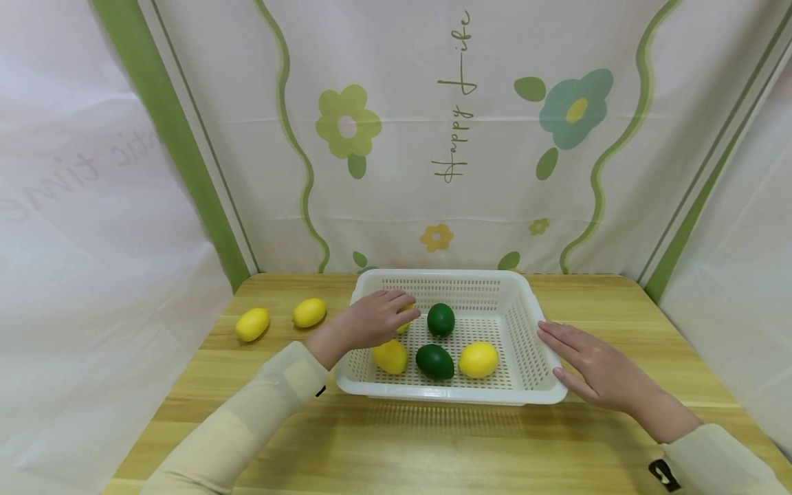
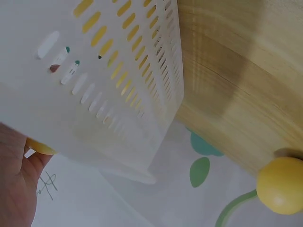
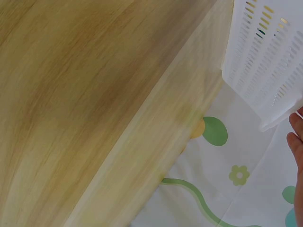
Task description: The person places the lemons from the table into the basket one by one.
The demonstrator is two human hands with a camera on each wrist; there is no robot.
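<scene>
A white perforated plastic basket (image 1: 452, 394) stands on the table. My left hand (image 1: 374, 320) reaches over its left rim, fingers curved around a lemon (image 1: 403, 322) that it mostly covers. The left wrist view shows part of that lemon (image 2: 41, 147) between thumb and fingers. Also inside the basket are a lemon (image 1: 390, 357) at the front left, another lemon (image 1: 478, 359) at the front right, and two dark green, lime-shaped fruits (image 1: 435, 361). With fingers extended, my right hand (image 1: 597, 368) rests its fingertips at the basket's right rim.
Two more lemons lie on the wooden table (image 1: 458, 454) left of the basket: one lemon (image 1: 252, 324) farther out, one lemon (image 1: 309, 313) nearer the left forearm. A printed curtain (image 1: 396, 206) hangs behind the table's back edge, with more cloth at both sides.
</scene>
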